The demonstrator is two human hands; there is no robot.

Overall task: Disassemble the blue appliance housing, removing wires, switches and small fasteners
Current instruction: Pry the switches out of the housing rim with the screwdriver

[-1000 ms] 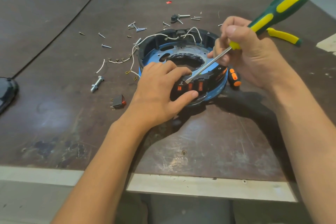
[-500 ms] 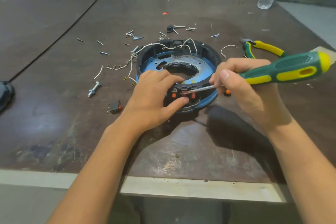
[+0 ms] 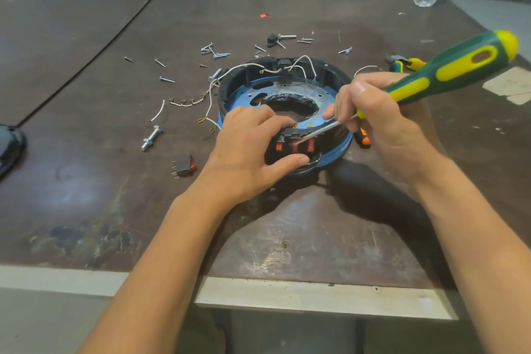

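our left hand (image 3: 247, 152) grips the round blue-and-black plastic housing (image 3: 244, 86) at its near rim. our right hand (image 3: 385, 121) holds the green-and-yellow-handled screwdriver (image 3: 448, 70), tip at the orange rocker switches (image 3: 296, 147) on that rim.

L hand (image 3: 253, 149) grips housing (image 3: 336, 149); R hand (image 3: 382, 121) w/ screwdriver (image 3: 457, 66) at switches (image 3: 296, 147).

Worktop (image 3: 287, 238) nearer than the left hand (image 3: 247, 152) and right hand (image 3: 388, 123) lies open; the housing (image 3: 244, 92), screws (image 3: 215, 52), wire scraps (image 3: 184, 102) and pliers (image 3: 411, 62) crowd beyond.
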